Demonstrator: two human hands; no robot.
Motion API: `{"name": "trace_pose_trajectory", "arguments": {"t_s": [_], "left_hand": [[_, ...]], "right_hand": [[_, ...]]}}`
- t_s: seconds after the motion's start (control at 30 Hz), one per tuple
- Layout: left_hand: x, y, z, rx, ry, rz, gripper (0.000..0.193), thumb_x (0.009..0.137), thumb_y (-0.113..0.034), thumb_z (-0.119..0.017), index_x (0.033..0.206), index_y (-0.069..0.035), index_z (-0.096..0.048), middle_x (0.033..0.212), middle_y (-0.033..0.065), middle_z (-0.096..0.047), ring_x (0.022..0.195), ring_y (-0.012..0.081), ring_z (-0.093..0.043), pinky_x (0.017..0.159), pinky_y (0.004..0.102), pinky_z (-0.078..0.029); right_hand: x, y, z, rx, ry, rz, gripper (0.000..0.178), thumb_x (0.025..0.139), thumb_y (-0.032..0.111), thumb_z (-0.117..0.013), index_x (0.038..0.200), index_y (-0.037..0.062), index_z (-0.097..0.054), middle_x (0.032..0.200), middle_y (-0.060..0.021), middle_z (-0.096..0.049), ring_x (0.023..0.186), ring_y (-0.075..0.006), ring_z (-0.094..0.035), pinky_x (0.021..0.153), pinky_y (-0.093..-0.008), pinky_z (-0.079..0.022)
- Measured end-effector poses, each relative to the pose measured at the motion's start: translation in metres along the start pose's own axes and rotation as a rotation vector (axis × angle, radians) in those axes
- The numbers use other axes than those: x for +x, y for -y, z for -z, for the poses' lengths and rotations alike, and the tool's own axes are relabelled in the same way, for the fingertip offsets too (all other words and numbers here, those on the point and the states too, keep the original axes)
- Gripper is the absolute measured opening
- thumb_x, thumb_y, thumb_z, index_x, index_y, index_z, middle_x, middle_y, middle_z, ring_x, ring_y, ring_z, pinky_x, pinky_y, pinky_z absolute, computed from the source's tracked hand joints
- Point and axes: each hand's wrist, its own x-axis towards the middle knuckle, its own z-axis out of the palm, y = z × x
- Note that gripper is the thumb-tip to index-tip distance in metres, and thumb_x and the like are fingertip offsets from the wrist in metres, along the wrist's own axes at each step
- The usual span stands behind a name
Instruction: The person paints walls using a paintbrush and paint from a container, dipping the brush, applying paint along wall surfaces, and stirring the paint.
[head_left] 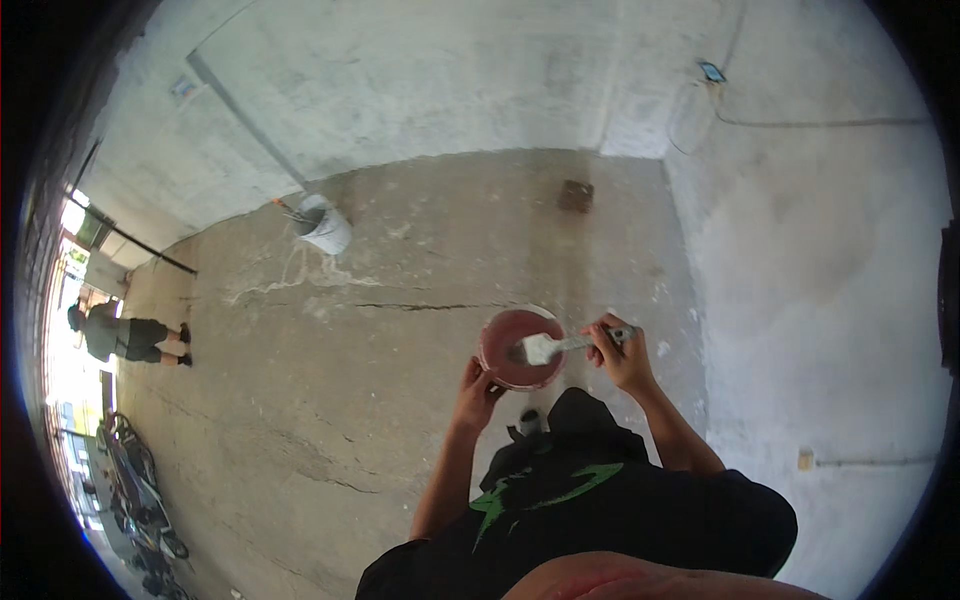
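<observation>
My left hand [478, 395] grips a round reddish tub [497, 345] by its lower left side, in front of my body. The tub's inside is reddish, and whitish smears mark its rim. In my right hand [622, 358] is the handle of a paintbrush [572, 343], the fingers closed round it. The brush points left, its bristle end over the tub's opening and coated with white. How much the tub holds is hard to make out.
A white bucket [328, 232] with tools in it stands by the far wall. A brown block [576, 196] lies on the cracked concrete floor [420, 240]. At the left, another person [125, 335] stands near motorcycles [140, 490]. A pale wall [800, 260] rises at right.
</observation>
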Motion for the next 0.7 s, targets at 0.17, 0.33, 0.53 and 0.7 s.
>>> {"name": "trace_pose_trajectory", "arguments": {"t_s": [0.17, 0.33, 0.53, 0.7], "left_hand": [[0.072, -0.035, -0.005, -0.042, -0.063, 0.087, 0.023, 0.102, -0.028, -0.069, 0.114, -0.013, -0.056, 0.108, 0.0012, -0.066, 0.101, 0.0137, -0.065, 0.088, 0.0364, -0.055], [0.171, -0.083, 0.001, -0.051, -0.083, 0.038, 0.027, 0.103, -0.033, -0.067, 0.117, -0.013, -0.057, 0.109, 0.0008, -0.066, 0.1, 0.0141, -0.065, 0.087, 0.0366, -0.056], [0.266, -0.165, 0.004, -0.043, -0.157, -0.066, 0.027, 0.105, -0.033, -0.064, 0.122, -0.013, -0.058, 0.113, 0.002, -0.066, 0.1, 0.0135, -0.066, 0.086, 0.0346, -0.057], [0.302, -0.221, 0.03, -0.123, -0.301, -0.177, 0.028, 0.105, -0.035, -0.064, 0.12, -0.012, -0.058, 0.11, 0.002, -0.066, 0.1, 0.0133, -0.065, 0.086, 0.0344, -0.056]], "right_hand": [[0.085, -0.016, -0.024, -0.156, 0.085, 0.065, 0.031, 0.109, 0.025, -0.058, 0.096, -0.0006, -0.068, 0.064, -0.0028, -0.064, 0.056, -0.0076, -0.06, 0.054, -0.0262, -0.048], [0.21, -0.02, -0.047, -0.163, 0.217, 0.117, 0.026, 0.107, 0.022, -0.06, 0.096, -0.0005, -0.067, 0.064, -0.0043, -0.064, 0.056, -0.0087, -0.062, 0.054, -0.0273, -0.049], [0.365, 0.003, -0.088, -0.199, 0.406, 0.231, 0.014, 0.104, 0.015, -0.063, 0.103, 0.0018, -0.067, 0.069, -0.0058, -0.067, 0.06, -0.011, -0.065, 0.058, -0.0276, -0.051], [0.459, 0.022, -0.144, -0.231, 0.576, 0.288, 0.013, 0.104, 0.014, -0.064, 0.107, 0.0021, -0.069, 0.075, -0.0074, -0.07, 0.062, -0.0127, -0.067, 0.06, -0.0282, -0.052]]}}
